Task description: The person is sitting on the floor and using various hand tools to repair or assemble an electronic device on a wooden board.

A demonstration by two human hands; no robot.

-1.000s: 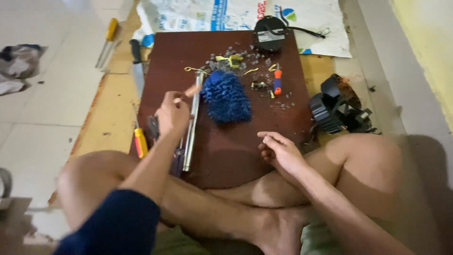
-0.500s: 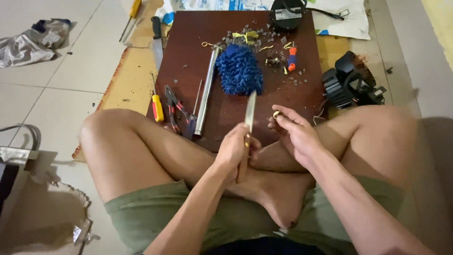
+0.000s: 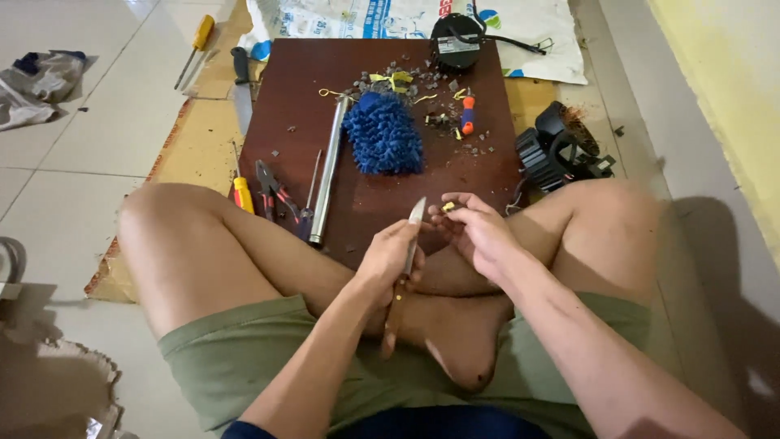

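Even, soft indoor light; faint shadows lower left and right; sharp focus.

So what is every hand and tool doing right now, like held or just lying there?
left hand: shut on the knife
knife: held, blade pointing up
right hand: pinching a small yellow piece
metal tube: lying flat on the brown board
blue mop head: lying on the board
pliers: lying at the board's left edge, untouched
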